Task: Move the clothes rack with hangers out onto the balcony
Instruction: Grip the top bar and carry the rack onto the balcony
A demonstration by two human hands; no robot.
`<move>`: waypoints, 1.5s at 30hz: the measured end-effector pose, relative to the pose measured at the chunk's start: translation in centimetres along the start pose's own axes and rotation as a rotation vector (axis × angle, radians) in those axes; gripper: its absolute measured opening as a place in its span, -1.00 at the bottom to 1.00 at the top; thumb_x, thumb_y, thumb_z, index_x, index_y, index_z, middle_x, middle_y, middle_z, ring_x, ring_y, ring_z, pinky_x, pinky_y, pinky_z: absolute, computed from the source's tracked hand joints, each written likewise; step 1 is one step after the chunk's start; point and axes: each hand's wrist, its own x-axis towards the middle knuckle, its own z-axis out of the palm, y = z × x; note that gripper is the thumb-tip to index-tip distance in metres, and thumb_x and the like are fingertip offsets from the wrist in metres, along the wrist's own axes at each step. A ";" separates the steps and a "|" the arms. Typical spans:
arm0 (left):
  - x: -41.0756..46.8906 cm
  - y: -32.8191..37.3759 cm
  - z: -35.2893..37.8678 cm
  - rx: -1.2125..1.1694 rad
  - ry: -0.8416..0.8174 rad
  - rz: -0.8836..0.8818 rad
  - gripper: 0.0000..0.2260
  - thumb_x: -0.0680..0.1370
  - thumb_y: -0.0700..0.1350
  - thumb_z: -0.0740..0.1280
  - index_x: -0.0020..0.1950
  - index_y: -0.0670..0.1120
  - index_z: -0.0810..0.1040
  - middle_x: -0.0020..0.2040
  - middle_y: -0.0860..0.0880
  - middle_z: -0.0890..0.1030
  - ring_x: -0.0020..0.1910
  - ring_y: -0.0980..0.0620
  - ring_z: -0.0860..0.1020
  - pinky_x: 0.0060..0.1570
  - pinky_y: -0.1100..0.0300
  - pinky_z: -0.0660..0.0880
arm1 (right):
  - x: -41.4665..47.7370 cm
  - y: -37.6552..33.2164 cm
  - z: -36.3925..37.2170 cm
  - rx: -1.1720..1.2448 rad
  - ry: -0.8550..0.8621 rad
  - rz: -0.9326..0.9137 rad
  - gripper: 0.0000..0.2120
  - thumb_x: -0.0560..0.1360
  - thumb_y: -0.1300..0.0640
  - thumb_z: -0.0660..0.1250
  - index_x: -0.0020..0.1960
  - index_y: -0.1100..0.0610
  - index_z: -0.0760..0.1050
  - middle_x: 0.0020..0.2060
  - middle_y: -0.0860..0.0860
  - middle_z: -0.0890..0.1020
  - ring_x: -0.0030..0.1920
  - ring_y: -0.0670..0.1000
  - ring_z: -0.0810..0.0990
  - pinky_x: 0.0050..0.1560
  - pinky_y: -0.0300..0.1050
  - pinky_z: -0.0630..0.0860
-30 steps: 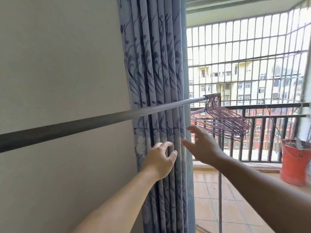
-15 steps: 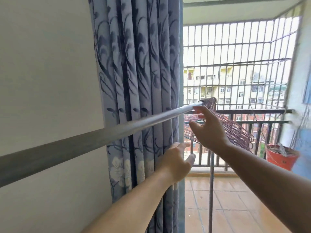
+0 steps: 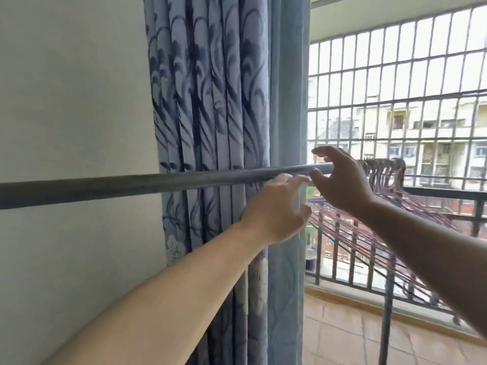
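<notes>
The clothes rack's grey top bar runs level from the left edge to the balcony opening. Several purple wire hangers hang bunched at its far right end, above the rack's upright post. My right hand is at the bar just left of the hangers, fingers apart with thumb under and fingers over, not closed on it. My left hand is just below and in front of the bar, fingers spread, holding nothing.
A blue flowered curtain hangs right behind the bar at the doorway edge. A plain white wall fills the left. Beyond are the tiled balcony floor, a dark railing and a barred grille.
Both hands rose to the bar. My right hand went from below the hangers up around the bar. The view swung so the bar now lies level and the red pot is out of sight.
</notes>
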 end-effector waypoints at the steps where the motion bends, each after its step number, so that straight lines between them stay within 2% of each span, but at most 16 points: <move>1: 0.2 0.6 0.0 0.023 0.026 -0.036 -0.58 0.50 0.00 0.27 0.37 0.09 0.35 0.36 -0.01 0.42 0.27 0.02 0.42 0.17 0.02 0.43 | 0.0 0.6 -0.1 0.018 -0.024 -0.025 -0.62 0.41 0.15 0.36 0.23 0.04 0.50 0.16 0.03 0.59 0.00 0.01 0.55 0.01 -0.15 0.40; 4: 0.6 2.6 -0.2 0.085 0.092 -0.109 -0.62 0.49 -0.03 0.28 0.31 0.03 0.42 0.24 -0.02 0.50 0.16 0.01 0.47 0.10 0.03 0.46 | 0.1 1.8 -0.4 0.016 -0.109 -0.116 -0.61 0.40 0.10 0.36 0.23 0.02 0.49 0.14 0.01 0.60 -0.07 0.01 0.57 0.06 -0.04 0.48; 6: 0.9 3.7 -1.0 0.175 0.153 -0.095 -0.64 0.48 -0.06 0.29 0.27 -0.01 0.47 0.15 -0.03 0.55 0.12 -0.02 0.48 0.07 0.02 0.46 | 0.4 1.7 -0.6 0.030 -0.179 -0.161 -0.60 0.39 0.07 0.35 0.23 0.02 0.49 0.14 0.00 0.58 0.00 0.06 0.58 0.09 0.05 0.49; 8: 1.5 4.3 -2.2 0.373 0.191 -0.094 -0.66 0.46 -0.08 0.29 0.24 -0.04 0.49 0.09 -0.04 0.58 0.11 -0.07 0.47 0.06 0.03 0.43 | 0.9 1.5 -0.5 0.037 -0.210 -0.195 -0.60 0.38 0.03 0.35 0.21 0.03 0.49 0.11 0.01 0.58 0.04 0.09 0.57 0.10 0.05 0.47; 11: 2.3 4.4 -3.5 0.701 0.126 -0.200 -0.66 0.46 -0.06 0.26 0.23 -0.07 0.47 0.10 -0.05 0.56 0.13 -0.11 0.44 0.05 0.00 0.39 | 1.5 1.5 0.2 -0.015 -0.250 -0.253 -0.61 0.37 -0.03 0.33 0.19 0.00 0.49 0.09 0.00 0.58 0.06 0.09 0.55 0.12 0.05 0.41; 13: 2.8 4.3 -4.0 0.782 0.055 -0.304 -0.73 0.48 -0.05 0.24 0.16 -0.07 0.46 0.10 -0.06 0.54 0.11 -0.12 0.45 0.00 0.00 0.37 | 1.8 1.5 0.7 -0.041 -0.275 -0.270 -0.63 0.37 -0.05 0.31 0.17 -0.02 0.49 0.05 -0.02 0.59 0.02 0.08 0.55 0.10 0.04 0.39; 17: 3.2 3.4 -3.5 0.854 -0.027 -0.341 -0.78 0.49 -0.06 0.23 0.12 -0.02 0.46 0.05 -0.04 0.55 0.07 -0.11 0.46 0.02 0.00 0.31 | 2.5 1.8 1.6 -0.056 -0.249 -0.307 -0.72 0.36 -0.04 0.28 0.05 -0.04 0.51 -0.10 -0.05 0.59 -0.12 0.07 0.54 0.02 -0.01 0.36; 21: 4.0 1.9 -2.9 0.865 -0.006 -0.294 -0.90 0.50 -0.04 0.25 -0.05 -0.02 0.38 -0.15 -0.03 0.53 -0.16 -0.11 0.49 -0.20 0.08 0.30 | 3.6 2.1 2.3 -0.072 -0.268 -0.360 -0.92 0.35 0.01 0.29 -0.18 -0.01 0.47 -0.31 -0.08 0.49 -0.31 0.04 0.43 -0.19 -0.10 0.29; 24: 4.9 0.3 -2.6 0.920 0.012 -0.272 -0.88 0.48 -0.02 0.26 -0.15 0.00 0.34 -0.38 0.03 0.39 -0.31 -0.08 0.41 -0.33 0.11 0.24 | 4.7 2.6 3.4 -0.137 -0.331 -0.359 -0.90 0.36 0.01 0.29 -0.27 0.01 0.42 -0.36 -0.05 0.52 -0.37 0.07 0.48 -0.35 -0.13 0.34; 26: 5.4 -0.4 -2.3 0.968 0.029 -0.252 -0.86 0.47 0.00 0.27 -0.18 0.00 0.34 -0.43 0.05 0.29 -0.33 -0.07 0.37 -0.34 0.11 0.21 | 5.4 2.9 4.0 -0.185 -0.338 -0.351 -0.87 0.37 -0.01 0.27 -0.30 0.01 0.42 -0.43 -0.04 0.50 -0.39 0.10 0.51 -0.38 -0.13 0.38; 28: 5.7 -0.7 -2.2 0.994 0.030 -0.250 -0.86 0.47 0.01 0.28 -0.19 0.00 0.35 -0.44 0.05 0.27 -0.33 -0.08 0.36 -0.33 0.10 0.23 | 5.8 2.8 4.2 -0.226 -0.322 -0.364 -0.84 0.39 -0.03 0.26 -0.33 -0.01 0.42 -0.50 -0.07 0.39 -0.46 0.07 0.44 -0.38 -0.14 0.35; 32: 6.3 -0.3 -2.1 0.990 -0.018 -0.324 -0.86 0.47 -0.01 0.29 -0.23 0.01 0.39 -0.41 0.04 0.37 -0.34 -0.07 0.42 -0.34 0.11 0.28 | 6.0 3.1 4.4 -0.242 -0.300 -0.423 -0.76 0.44 -0.08 0.23 -0.29 0.02 0.53 -0.48 -0.07 0.29 -0.54 -0.06 0.24 -0.35 -0.13 0.38; 36: 7.0 1.5 -1.6 1.013 -0.054 -0.407 -0.76 0.47 -0.06 0.28 -0.34 0.02 0.28 -0.39 0.04 0.36 -0.36 -0.06 0.39 -0.37 0.12 0.25 | 6.9 4.4 3.5 -0.273 -0.338 -0.535 -0.76 0.47 -0.07 0.17 -0.25 0.02 0.51 -0.46 -0.06 0.35 -0.45 -0.01 0.37 -0.32 -0.11 0.40; 40: 8.6 3.8 0.2 1.042 -0.096 -0.468 -0.87 0.47 -0.10 0.25 -0.25 -0.01 0.35 -0.39 0.03 0.28 -0.27 -0.12 0.39 -0.32 0.11 0.28 | 8.0 7.1 2.5 -0.248 -0.348 -0.616 -0.79 0.45 -0.07 0.19 -0.31 -0.01 0.40 -0.47 -0.07 0.34 -0.50 -0.04 0.30 -0.35 -0.12 0.34; 43: 10.0 5.3 2.3 1.046 -0.108 -0.505 -0.78 0.48 -0.08 0.24 -0.34 0.00 0.27 -0.39 0.02 0.32 -0.30 -0.12 0.39 -0.29 0.10 0.30 | 8.6 9.8 1.7 -0.213 -0.334 -0.636 -0.76 0.44 -0.06 0.22 -0.34 0.02 0.37 -0.50 -0.08 0.32 -0.54 -0.06 0.26 -0.36 -0.12 0.32; 45: 11.1 6.3 3.4 1.038 -0.107 -0.517 -0.76 0.48 -0.08 0.24 -0.35 0.02 0.26 -0.39 0.03 0.35 -0.32 -0.10 0.39 -0.30 0.09 0.31 | 9.3 11.4 1.0 -0.205 -0.331 -0.657 -0.70 0.45 -0.05 0.21 -0.41 0.02 0.29 -0.52 -0.09 0.34 -0.54 -0.08 0.29 -0.39 -0.14 0.32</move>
